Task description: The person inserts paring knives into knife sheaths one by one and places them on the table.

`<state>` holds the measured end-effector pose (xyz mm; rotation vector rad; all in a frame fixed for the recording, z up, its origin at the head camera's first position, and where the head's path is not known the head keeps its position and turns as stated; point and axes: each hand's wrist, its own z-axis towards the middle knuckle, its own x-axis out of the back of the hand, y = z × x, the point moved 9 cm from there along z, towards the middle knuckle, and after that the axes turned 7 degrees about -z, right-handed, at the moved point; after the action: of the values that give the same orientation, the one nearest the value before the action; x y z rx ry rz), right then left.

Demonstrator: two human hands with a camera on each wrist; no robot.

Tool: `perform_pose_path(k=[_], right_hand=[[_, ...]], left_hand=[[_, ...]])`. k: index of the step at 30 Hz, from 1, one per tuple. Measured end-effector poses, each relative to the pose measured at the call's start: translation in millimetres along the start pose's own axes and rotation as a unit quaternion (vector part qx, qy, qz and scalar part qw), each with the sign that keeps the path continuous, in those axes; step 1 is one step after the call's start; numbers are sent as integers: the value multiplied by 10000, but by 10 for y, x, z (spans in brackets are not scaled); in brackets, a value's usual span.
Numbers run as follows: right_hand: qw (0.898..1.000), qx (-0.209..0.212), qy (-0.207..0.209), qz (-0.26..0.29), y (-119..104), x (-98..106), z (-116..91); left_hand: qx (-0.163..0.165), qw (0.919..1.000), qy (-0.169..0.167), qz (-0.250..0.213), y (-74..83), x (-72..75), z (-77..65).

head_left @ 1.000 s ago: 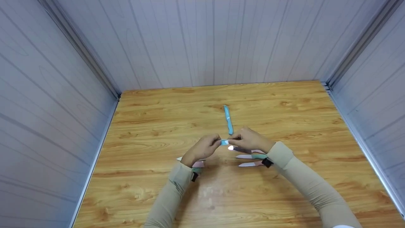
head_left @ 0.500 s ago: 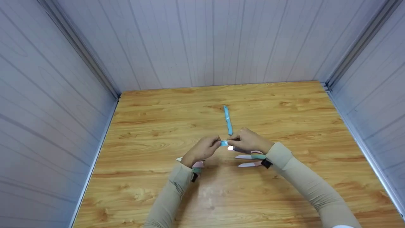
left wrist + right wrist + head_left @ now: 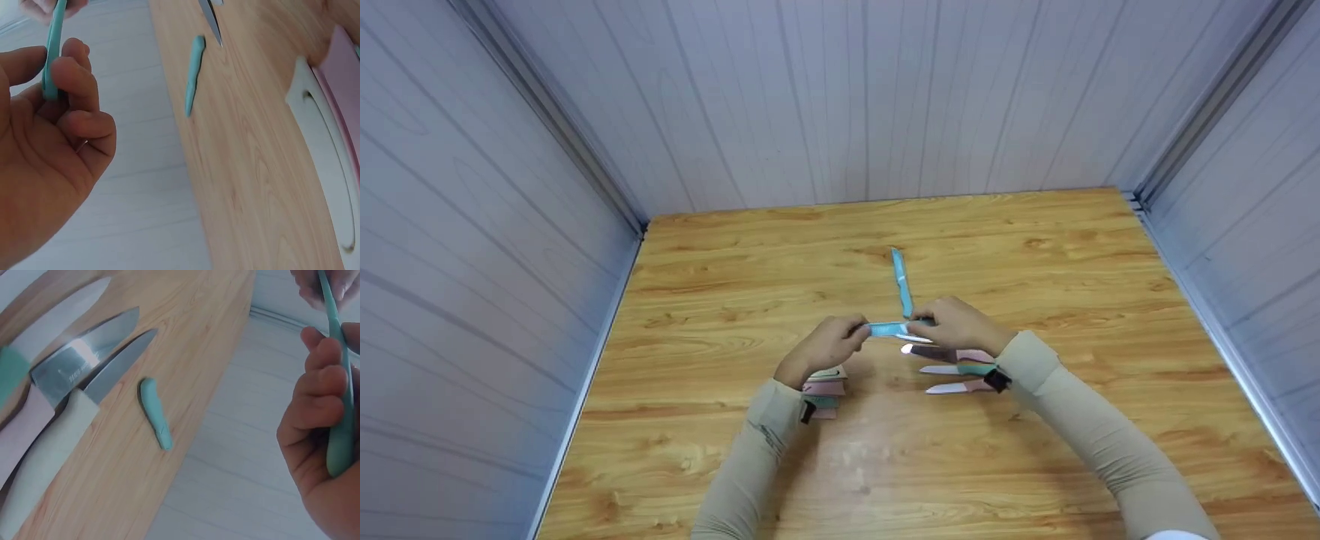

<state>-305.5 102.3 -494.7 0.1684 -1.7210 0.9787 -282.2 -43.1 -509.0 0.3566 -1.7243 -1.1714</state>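
Observation:
My left hand (image 3: 825, 346) pinches one end of a light-blue knife sheath (image 3: 885, 329) between thumb and fingertips. My right hand (image 3: 960, 324) grips the blue knife (image 3: 341, 444) by its handle, fingers curled round it. Sheath and knife lie in one line between the hands, above the table; a pale band shows by the right fingertips. Seen edge-on in the left wrist view, the sheath (image 3: 52, 62) is thin. Another blue knife (image 3: 901, 285) lies on the table just beyond the hands, its blade end pointing away.
Below my right hand lie a white-handled knife (image 3: 50, 450), a lilac-handled knife (image 3: 952, 355), a green-handled knife (image 3: 960, 370) and a pink-handled knife (image 3: 960, 388). Several sheaths lie near my left wrist, among them a white one (image 3: 320, 152) and a pink one (image 3: 825, 388). Panelled walls enclose the table.
The hands have moved apart, left hand leftward and right hand slightly rightward. More of the blue sheath shows between them, and the sheaths under the left wrist are more uncovered.

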Motion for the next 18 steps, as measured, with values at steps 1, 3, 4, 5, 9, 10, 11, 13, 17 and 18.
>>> perform_pose_path(k=[1,3,4,5,9,10,11,13,17,18], right_hand=[[10000,-83,0,-2,35,15,-1],[9998,-189,14,27,100,48,-5],[9997,-235,23,28,135,64,-7],[9996,-285,35,42,170,80,-9],[9987,-492,114,78,328,126,4],[9981,-587,141,79,375,135,8],[9974,-695,161,67,426,139,13],[9955,-926,181,26,536,138,20],[9893,-1450,131,-98,754,110,26],[9875,-1569,133,-108,809,104,29]], left_hand=[[28,10000,26,18,-28,28,-16],[46,10000,57,60,-77,78,-54],[79,9999,60,71,-109,97,-74],[119,9999,71,73,-140,116,-94],[302,9994,89,139,-271,162,-176],[336,9992,86,176,-304,166,-194],[354,9990,81,242,-331,169,-211],[395,9985,55,371,-384,169,-243],[457,9966,45,681,-475,169,-304],[490,9960,57,752,-500,171,-317]])
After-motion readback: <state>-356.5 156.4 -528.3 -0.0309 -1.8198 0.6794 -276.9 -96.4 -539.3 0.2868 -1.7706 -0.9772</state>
